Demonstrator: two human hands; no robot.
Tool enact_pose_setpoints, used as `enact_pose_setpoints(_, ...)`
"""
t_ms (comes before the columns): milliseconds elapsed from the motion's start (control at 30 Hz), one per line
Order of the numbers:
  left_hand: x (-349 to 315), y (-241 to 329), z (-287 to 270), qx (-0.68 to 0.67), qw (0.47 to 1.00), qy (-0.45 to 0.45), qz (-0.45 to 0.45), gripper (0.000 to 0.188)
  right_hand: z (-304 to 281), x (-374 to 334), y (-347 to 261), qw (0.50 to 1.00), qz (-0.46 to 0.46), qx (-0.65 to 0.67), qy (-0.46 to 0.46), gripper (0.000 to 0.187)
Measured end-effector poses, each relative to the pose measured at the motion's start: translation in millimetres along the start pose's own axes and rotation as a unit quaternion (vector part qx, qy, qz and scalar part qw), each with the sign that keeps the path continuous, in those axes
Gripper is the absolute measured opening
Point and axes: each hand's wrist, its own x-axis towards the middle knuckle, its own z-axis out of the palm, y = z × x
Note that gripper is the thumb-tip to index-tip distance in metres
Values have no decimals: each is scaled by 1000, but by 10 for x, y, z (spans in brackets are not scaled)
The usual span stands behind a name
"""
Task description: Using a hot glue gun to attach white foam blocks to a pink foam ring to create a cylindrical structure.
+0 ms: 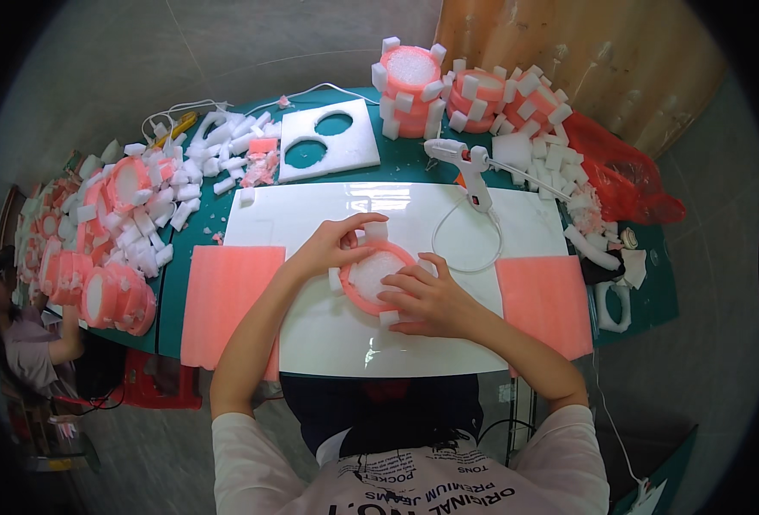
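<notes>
A round pink foam ring (351, 296) with a white foam centre lies on the white board (328, 348) in front of me. Small white foam blocks stand around its rim. At the ring's far side, my left hand (338, 245) has thumb and fingers closed on a white foam block (376, 231). My right hand (431, 296) grips the ring's right side, its fingers reaching over the rim and centre. Beyond the ring, a white hot glue gun (471, 167) rests on the board, its cable looping beside it.
Pink foam sheets (229, 300) flank the board. Behind it are a white foam panel (358, 142) with two round holes and stacked pink rings (411, 94). White foam blocks (143, 223) pile up at the left, near a seated person (32, 343). A red plastic bag (620, 172) lies far right.
</notes>
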Motion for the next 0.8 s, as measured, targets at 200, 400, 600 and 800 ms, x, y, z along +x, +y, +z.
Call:
enact_pose_setpoints(200, -2, 2, 2, -2, 1000, 0, 3, 56, 11, -4, 5, 1000, 0, -2, -1, 42)
enact_pose_setpoints(400, 3, -12, 4, -2, 1000, 1, 3, 56, 16, -3, 8, 1000, -1, -4, 1, 42)
enact_pose_setpoints(600, 2, -8, -1, 2, 1000, 2, 15, 56, 1, 2, 1, 1000, 1, -1, -3, 43)
enact_pose_setpoints(800, 4, -5, 11, -3, 1000, 4, 12, 52, 3, -3, 1, 1000, 1, -3, -2, 43)
